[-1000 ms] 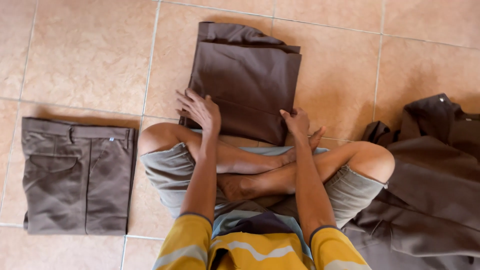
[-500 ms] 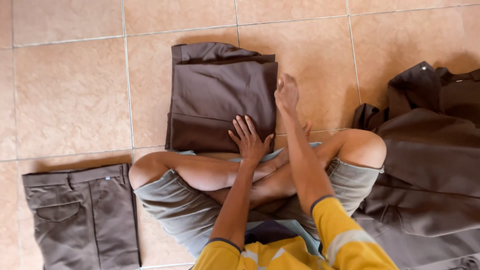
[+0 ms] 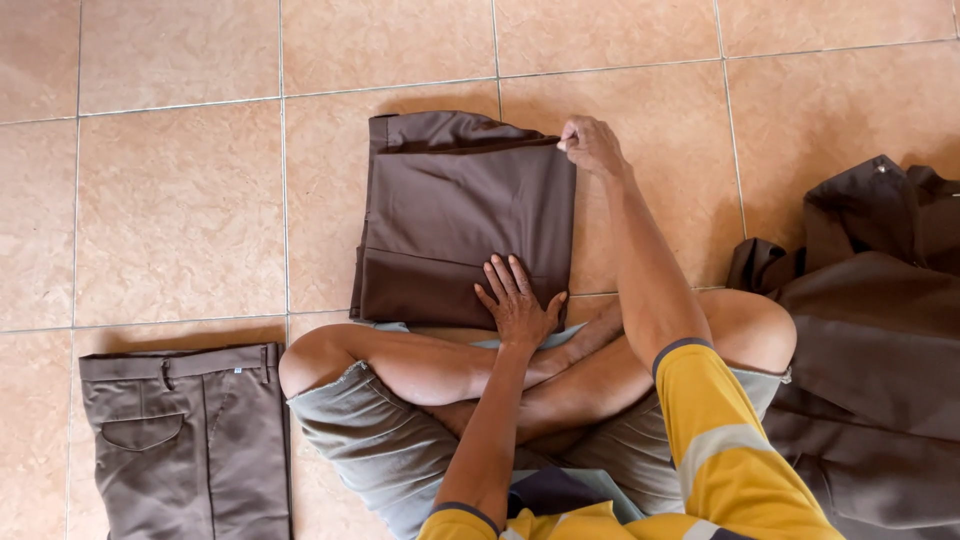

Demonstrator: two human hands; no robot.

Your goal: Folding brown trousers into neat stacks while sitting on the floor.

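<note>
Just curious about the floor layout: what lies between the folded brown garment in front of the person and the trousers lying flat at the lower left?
In the head view, only bare tiled floor separates the folded garment from the trousers.

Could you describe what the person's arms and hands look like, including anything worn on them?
Both hands, left hand and right hand, are bare: no gloves, rings or watch visible. The forearms are bare too. Each upper arm has a short yellow sleeve with a dark cuff edge and a pale grey band.
</note>
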